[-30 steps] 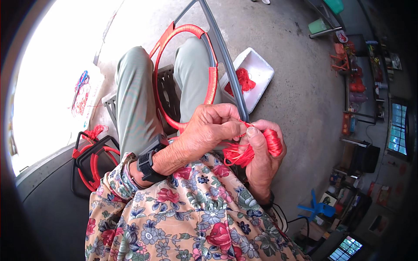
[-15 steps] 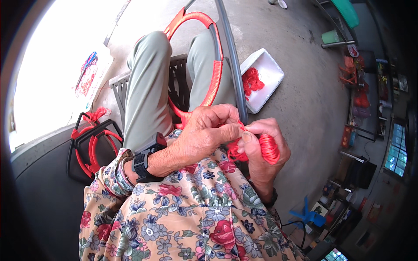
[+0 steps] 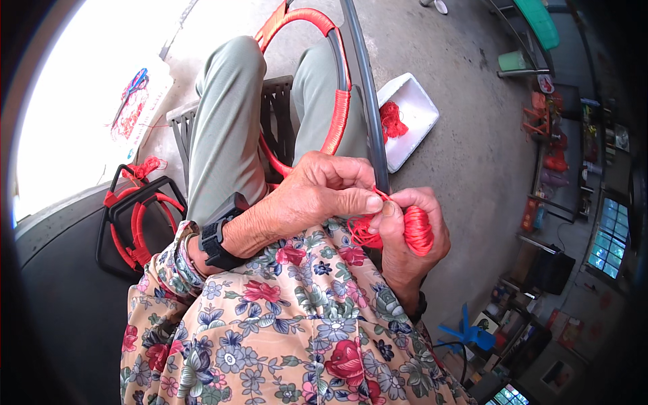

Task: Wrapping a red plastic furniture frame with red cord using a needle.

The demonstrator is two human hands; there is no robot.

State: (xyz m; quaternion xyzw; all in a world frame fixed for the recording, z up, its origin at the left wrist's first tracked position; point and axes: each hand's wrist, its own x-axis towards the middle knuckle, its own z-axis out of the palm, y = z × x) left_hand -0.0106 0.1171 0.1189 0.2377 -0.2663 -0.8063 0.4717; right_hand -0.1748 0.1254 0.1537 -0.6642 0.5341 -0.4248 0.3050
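Note:
My left hand [image 3: 329, 191] pinches a thin red cord [image 3: 382, 194] between thumb and fingertips. Close against it, my right hand [image 3: 403, 264] grips a bundle of red cord [image 3: 418, 231], its thumb and forefinger meeting on the same strand. Loose red loops hang between the two hands. Just beyond them, a dark metal bar [image 3: 368, 91] slants up from my fingertips. Beside the bar, over my lap, is a ring [image 3: 336, 125] wrapped largely in red cord, with a dark stretch left bare on its upper right. My left hand hides the lower part of the ring.
On the floor to the right, a white box [image 3: 422, 121] holds tangled red cord [image 3: 391, 121]. Left of my legs lies another black frame [image 3: 106, 233] with red-wrapped rings. Scissors with blue handles [image 3: 140, 79] rest at far left. Cluttered shelves line the right side.
Both hands stay close together on the cord; the left fingertips have shifted slightly toward the right thumb. The ring and bar sit slightly further right in the view.

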